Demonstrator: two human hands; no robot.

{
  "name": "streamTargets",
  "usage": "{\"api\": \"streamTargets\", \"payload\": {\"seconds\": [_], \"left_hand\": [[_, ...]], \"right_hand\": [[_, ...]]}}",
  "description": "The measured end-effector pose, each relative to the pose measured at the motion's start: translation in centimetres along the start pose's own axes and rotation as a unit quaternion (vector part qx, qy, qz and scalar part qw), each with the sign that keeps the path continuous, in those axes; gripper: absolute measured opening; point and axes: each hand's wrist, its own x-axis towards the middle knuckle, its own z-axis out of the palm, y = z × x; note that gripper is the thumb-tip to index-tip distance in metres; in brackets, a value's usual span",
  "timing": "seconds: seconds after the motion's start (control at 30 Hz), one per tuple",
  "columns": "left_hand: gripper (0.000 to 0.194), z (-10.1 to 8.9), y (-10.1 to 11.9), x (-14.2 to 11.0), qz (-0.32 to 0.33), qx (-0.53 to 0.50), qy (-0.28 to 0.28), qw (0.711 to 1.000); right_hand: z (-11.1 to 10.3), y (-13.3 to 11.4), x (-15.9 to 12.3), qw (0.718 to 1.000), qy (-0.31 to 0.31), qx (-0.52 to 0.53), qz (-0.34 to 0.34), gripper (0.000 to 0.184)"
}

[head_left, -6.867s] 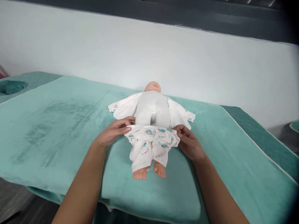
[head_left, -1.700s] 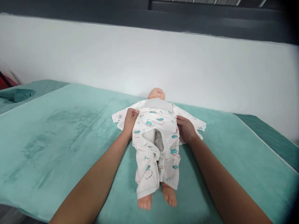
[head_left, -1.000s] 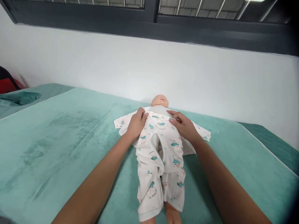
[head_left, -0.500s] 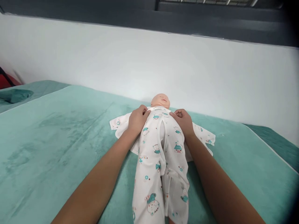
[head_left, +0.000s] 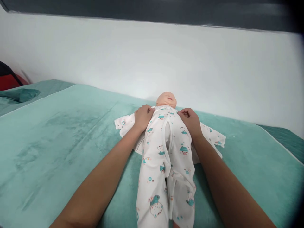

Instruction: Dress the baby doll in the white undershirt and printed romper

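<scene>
A baby doll (head_left: 166, 100) lies on its back with its head toward the wall. White baby pants (head_left: 154, 177) with teal animal and house prints cover it from legs to chest, with a slit at the crotch. Under them a matching baby shirt (head_left: 216, 138) spreads its sleeves to both sides. My left hand (head_left: 143, 116) is closed at the upper left edge of the pants, thumb on the cloth. Opposite it, my right hand (head_left: 190, 120) pinches the pants' upper right edge. My hands partly hide the shirt.
The doll rests on a teal bed cover (head_left: 78, 126) with pale seams. Behind its head rises a white wall (head_left: 133, 53), with a dark ledge (head_left: 152, 11) above. A red and black item (head_left: 9, 79) sits at the far left, near a folded teal cloth (head_left: 21, 94).
The camera view has tilted down and shifted slightly, so the scene sits a little further right. Both hands stay at the top of the pants, with little visible movement.
</scene>
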Motion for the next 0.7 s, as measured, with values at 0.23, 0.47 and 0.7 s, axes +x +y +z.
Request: {"api": "streamTargets", "payload": {"seconds": [0.23,0.47,0.7], "left_hand": [[0.010,-1.8,-0.9,-4.7,0.129,0.057,0.046,0.989],[0.003,-3.2,-0.5,-8.5,0.015,-0.006,-0.099,0.995],[0.030,-3.7,0.5,-8.8,-0.179,-0.318,-0.189,0.912]], "right_hand": [[-1.9,0.6,-4.3,0.997,0.041,-0.054,0.035,0.022],[-3.9,1.1,-7.2,0.995,-0.080,-0.037,0.050,0.023],[-3.9,0.4,-7.1,0.967,-0.137,0.158,0.146,0.021]]}}
